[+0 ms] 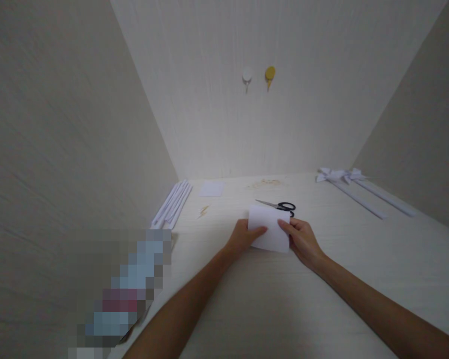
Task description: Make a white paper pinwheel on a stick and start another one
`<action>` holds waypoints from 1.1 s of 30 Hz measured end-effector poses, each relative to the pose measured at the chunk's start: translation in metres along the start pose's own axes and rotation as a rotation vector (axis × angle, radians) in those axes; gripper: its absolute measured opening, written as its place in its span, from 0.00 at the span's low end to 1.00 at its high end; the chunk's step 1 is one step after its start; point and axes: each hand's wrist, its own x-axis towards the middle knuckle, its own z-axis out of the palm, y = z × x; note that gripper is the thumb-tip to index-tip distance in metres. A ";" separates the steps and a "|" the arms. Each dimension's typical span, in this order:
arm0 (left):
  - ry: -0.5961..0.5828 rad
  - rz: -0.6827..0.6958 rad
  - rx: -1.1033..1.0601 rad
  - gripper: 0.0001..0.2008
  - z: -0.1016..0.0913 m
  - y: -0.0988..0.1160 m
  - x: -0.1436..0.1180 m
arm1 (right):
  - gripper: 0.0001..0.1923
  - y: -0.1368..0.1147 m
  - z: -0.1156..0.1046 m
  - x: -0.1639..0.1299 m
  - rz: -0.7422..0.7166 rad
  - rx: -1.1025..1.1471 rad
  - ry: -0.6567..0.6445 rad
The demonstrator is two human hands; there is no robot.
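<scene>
Head view: the left hand [243, 233] pinches the left edge of a white paper sheet [269, 237], thumb on top; the sheet sits around the middle of the surface [377, 249]; the right hand [303, 242] grips its right edge likewise. Light, even thumb pressure should keep it flat, while a hard squeeze could crease it.

Around it, from the left: a pixelated patch [134, 284], too coarse to read, along the left edge; a bundle of paper strips [174, 202] by the back left corner; a square paper [211, 188] near the back edge; scissors [282, 206] just beyond the sheet, partly hidden, probably the main obstacle to the right fingers; and two paper sticks [359, 200] by the back right corner.
</scene>
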 end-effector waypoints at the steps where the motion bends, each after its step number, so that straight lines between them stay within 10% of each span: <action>1: -0.002 0.003 -0.001 0.12 0.000 0.000 0.000 | 0.12 0.000 0.000 0.000 0.002 0.000 -0.001; 33: 0.109 -0.004 0.104 0.12 0.003 0.003 0.000 | 0.11 0.000 0.000 0.000 -0.011 -0.012 -0.046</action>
